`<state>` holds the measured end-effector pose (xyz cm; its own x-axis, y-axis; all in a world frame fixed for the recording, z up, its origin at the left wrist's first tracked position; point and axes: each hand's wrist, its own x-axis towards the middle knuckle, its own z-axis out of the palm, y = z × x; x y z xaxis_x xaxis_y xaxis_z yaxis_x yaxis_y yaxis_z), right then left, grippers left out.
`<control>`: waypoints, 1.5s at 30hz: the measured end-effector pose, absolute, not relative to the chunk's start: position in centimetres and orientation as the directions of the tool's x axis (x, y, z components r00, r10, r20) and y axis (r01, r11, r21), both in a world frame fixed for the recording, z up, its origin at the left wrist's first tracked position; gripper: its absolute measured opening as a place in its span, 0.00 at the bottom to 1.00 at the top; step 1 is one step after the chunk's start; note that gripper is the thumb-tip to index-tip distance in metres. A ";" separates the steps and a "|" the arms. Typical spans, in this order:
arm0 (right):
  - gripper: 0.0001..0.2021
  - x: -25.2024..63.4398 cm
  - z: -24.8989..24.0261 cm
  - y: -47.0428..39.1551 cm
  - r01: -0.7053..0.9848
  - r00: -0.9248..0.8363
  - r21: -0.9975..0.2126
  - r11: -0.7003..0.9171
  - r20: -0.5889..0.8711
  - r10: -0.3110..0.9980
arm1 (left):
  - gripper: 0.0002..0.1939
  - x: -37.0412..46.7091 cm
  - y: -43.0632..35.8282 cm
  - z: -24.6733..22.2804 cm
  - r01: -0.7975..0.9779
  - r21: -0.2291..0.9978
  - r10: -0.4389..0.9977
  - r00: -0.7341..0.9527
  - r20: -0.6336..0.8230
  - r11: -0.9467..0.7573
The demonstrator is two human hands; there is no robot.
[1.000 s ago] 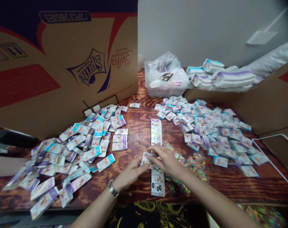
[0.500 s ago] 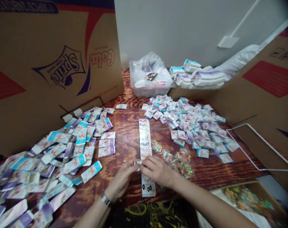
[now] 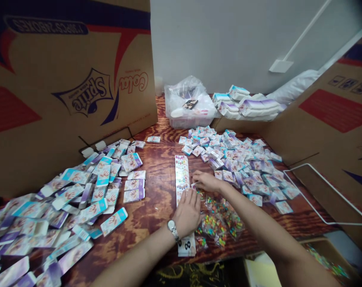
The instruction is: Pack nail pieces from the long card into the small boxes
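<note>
A long row of printed sticker sheets [image 3: 181, 170] lies on the table in front of me, overlapping one another. My left hand [image 3: 187, 212] rests flat across its lower part, fingers stretched out and together; a watch is on the wrist. Just right of the row, my right hand [image 3: 208, 181] has its fingers curled down, with a small pale edge showing at the tips. What it pinches is mostly hidden. Beneath the right forearm are clear bags of colourful candy [image 3: 213, 223], close beside the left hand.
Flat open-ended small boxes [image 3: 98, 191] pile up at left; closed small boxes [image 3: 243, 159] heap at right. Behind stand a plastic tub [image 3: 188, 122] and stacked packs [image 3: 258, 107]. Large cartons [image 3: 88, 59] flank the wooden table [image 3: 159, 227]. A candy-filled box [image 3: 327, 255] sits lower right.
My hands have parted: the left has moved right and flattened onto the sheets, while the right has moved up and right towards the candy bags. The view has tilted slightly.
</note>
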<state>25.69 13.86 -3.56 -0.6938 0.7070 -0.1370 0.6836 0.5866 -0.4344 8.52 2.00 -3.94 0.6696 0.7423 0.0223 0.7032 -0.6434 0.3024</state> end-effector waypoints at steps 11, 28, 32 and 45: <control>0.12 26.7 -3.7 12.1 0.699 -0.641 -0.482 0.528 -0.097 0.761 | 0.24 7.5 -0.1 -3.2 0.617 0.267 0.656 0.749 0.088 -0.740; 0.09 20.4 1.3 8.5 0.563 -0.660 -0.503 0.656 0.204 0.723 | 0.18 -11.9 -5.2 -5.7 0.986 -0.150 0.993 0.083 0.082 -0.070; 0.13 18.5 1.8 7.4 0.454 -0.697 -0.606 0.653 0.215 0.684 | 0.17 -11.8 -5.2 -5.3 0.990 0.134 0.997 0.046 0.066 -0.055; 0.13 14.5 2.1 5.5 0.396 -0.781 -0.232 0.889 0.423 0.459 | 0.14 -4.4 -2.4 1.2 -0.632 0.605 0.802 0.045 -0.596 0.484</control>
<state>14.50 5.52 2.06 -0.7815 0.4585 0.4231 0.3960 0.8886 -0.2316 -4.41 -2.36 1.19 0.0448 0.8021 -0.5955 -0.6319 0.4845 0.6050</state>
